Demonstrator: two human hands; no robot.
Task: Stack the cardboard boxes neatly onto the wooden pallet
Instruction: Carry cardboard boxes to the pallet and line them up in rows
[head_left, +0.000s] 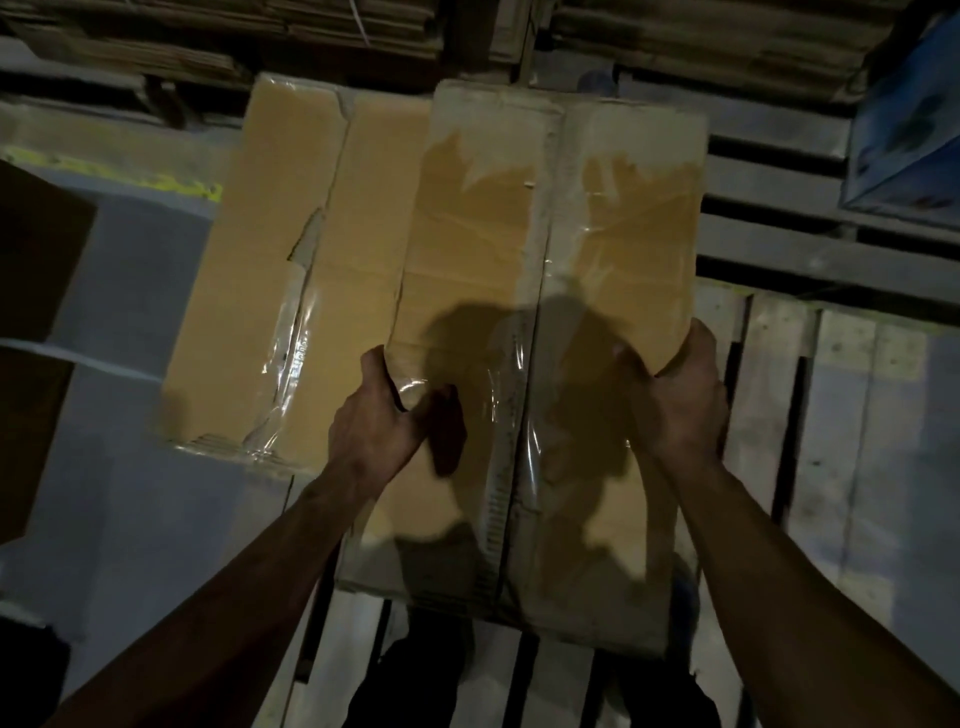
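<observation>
I hold a brown cardboard box (545, 218), taped along its middle seam, tilted above another box (571, 519) that lies on the wooden pallet (831, 415). My left hand (379, 421) grips the held box's near left corner. Over at its near right corner, my right hand (680, 400) grips the edge. A third taped box (291, 270) lies flat to the left, partly under the held one.
Stacks of flattened cardboard (208, 41) and wooden slats run along the far side. A blue carton (909, 119) sits at the upper right. A dark brown box (36, 270) stands at the left edge. Grey floor (135, 519) shows beside the pallet.
</observation>
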